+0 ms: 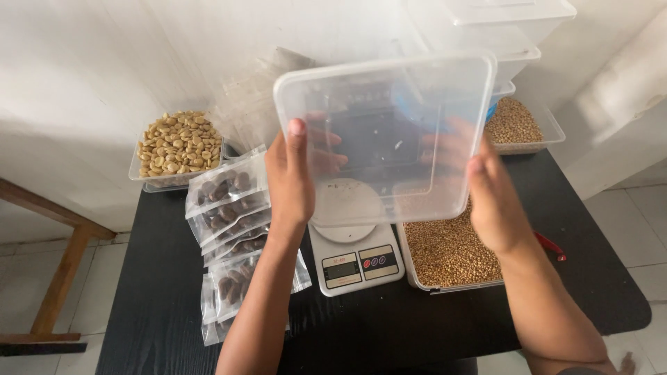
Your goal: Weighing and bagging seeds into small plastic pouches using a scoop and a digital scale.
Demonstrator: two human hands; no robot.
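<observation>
The clear plastic container [389, 132] was held tilted above the white kitchen scale [351, 236], its long axis running left to right, the left hand [290, 177] and right hand [493, 201] closed around opposite short edges.

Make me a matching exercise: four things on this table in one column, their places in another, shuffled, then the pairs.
1. clear empty container
2. kitchen scale
3. tub of pale beans
4. sealed bags of dark seeds

A. far left corner of the table
B. held up in both hands
C. stacked left of the scale
D. table centre, below the held container

Pairs: 1-B, 2-D, 3-A, 4-C
</observation>
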